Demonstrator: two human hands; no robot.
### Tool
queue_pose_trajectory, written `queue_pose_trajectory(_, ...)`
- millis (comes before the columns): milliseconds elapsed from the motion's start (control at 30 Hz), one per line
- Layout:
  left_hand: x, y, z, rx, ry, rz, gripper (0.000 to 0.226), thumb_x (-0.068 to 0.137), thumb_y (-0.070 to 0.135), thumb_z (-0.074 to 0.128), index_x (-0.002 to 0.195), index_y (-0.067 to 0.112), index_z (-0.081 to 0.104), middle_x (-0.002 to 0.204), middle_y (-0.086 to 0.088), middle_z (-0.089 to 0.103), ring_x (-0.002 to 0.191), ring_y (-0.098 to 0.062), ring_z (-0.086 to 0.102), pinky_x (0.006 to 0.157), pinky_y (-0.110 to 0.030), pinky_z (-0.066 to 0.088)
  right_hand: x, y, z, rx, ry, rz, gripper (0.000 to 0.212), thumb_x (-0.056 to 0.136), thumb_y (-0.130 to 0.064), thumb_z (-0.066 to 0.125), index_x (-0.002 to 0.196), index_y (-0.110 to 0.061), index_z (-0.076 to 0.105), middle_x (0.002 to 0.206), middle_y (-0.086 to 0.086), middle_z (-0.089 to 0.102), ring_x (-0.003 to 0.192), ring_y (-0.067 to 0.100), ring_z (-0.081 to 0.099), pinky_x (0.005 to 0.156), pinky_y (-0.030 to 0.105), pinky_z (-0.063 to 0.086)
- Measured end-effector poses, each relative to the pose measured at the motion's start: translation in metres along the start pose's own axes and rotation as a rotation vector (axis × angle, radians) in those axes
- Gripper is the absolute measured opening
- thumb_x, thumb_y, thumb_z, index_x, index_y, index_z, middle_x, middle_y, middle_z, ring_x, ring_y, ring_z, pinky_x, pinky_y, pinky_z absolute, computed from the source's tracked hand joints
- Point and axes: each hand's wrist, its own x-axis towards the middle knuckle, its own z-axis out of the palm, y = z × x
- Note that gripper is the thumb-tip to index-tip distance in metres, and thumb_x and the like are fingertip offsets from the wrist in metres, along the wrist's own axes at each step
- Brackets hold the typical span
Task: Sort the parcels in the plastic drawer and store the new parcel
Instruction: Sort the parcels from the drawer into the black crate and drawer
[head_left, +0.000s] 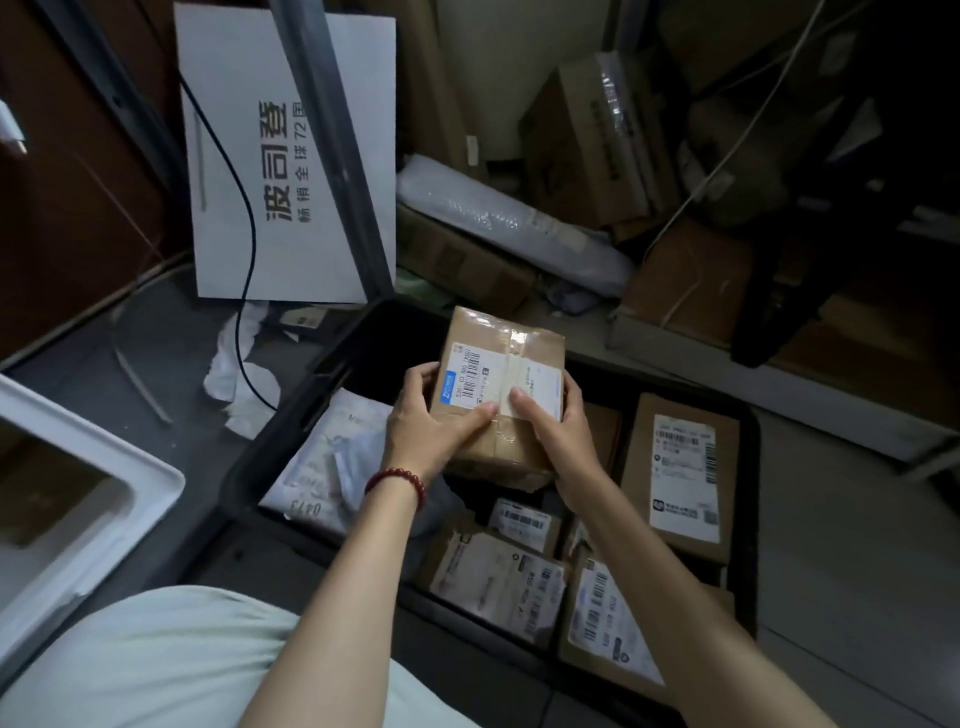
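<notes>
I see my left hand (422, 435) and right hand (551, 427) both gripping 1 taped parcel (506, 364) above the black drawer (244, 467).

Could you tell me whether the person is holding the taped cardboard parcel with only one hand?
No, the left hand and the right hand both grip the taped cardboard parcel above the black drawer.
</notes>
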Motion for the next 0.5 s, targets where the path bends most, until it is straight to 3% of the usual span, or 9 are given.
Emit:
queue_pose_trajectory(100, 0.019, -0.004, -0.005, 0.068, -0.002, 0.012, 0.081, 0.072, 0.046, 0.079, 0.14, 0.038, 0.036, 0.133, 0.003, 0.043, 0.119, -0.014, 0.045, 0.091, -0.027, 0.041, 0.015, 0.007, 0.01, 0.039, -0.011, 0.028, 0.08, 0.082, -0.034, 0.074, 0.146, -0.032, 0.026, 0.133, -0.003, 0.055, 0.116, 0.019, 0.059, 0.095, 0.053, 0.051)
queue_pose_trajectory(200, 0.042, -0.016, -0.023, 0.109, 0.011, -0.006, 0.083, 0.072, 0.047, 0.079, 0.142, 0.039, 0.035, 0.136, 0.001, 0.044, 0.124, -0.019, 0.045, 0.099, -0.031, 0.04, 0.035, 0.01, 0.029, -0.011, -0.068, 0.016, 0.085, 0.081, -0.034, 0.076, 0.147, -0.031, 0.024, 0.135, -0.002, 0.055, 0.117, 0.017, 0.058, 0.099, 0.047, 0.05)
queue_pose_trajectory(367, 0.061, -0.037, -0.064, -0.21, 0.075, -0.082, 0.074, 0.07, 0.025, 0.084, 0.133, 0.026, 0.045, 0.13, 0.001, 0.055, 0.11, -0.01, 0.056, 0.096, -0.029, 0.046, 0.066, 0.005, 0.06, -0.056, -0.136, -0.005, 0.075, 0.08, -0.03, 0.077, 0.141, -0.027, 0.034, 0.139, 0.002, 0.05, 0.117, 0.016, 0.057, 0.098, 0.039, 0.05)
queue_pose_trajectory(433, 0.067, -0.045, -0.077, -0.29, 0.039, -0.111, 0.068, 0.065, 0.029, 0.086, 0.123, 0.028, 0.052, 0.13, 0.001, 0.058, 0.113, -0.01, 0.058, 0.099, -0.036, 0.047, 0.076, 0.006, 0.067, -0.033, -0.146, 0.048, 0.068, 0.079, -0.033, 0.078, 0.134, -0.033, 0.038, 0.14, 0.005, 0.047, 0.119, 0.02, 0.056, 0.098, 0.043, 0.05)
queue_pose_trajectory(500, 0.07, -0.054, -0.087, -0.345, -0.016, -0.141, 0.078, 0.05, 0.042, 0.092, 0.119, 0.031, 0.057, 0.126, 0.002, 0.063, 0.112, -0.011, 0.061, 0.097, -0.039, 0.049, 0.082, 0.006, 0.069, -0.007, -0.145, 0.111, 0.064, 0.072, -0.043, 0.081, 0.122, -0.044, 0.042, 0.139, 0.008, 0.049, 0.118, 0.026, 0.057, 0.094, 0.052, 0.051)
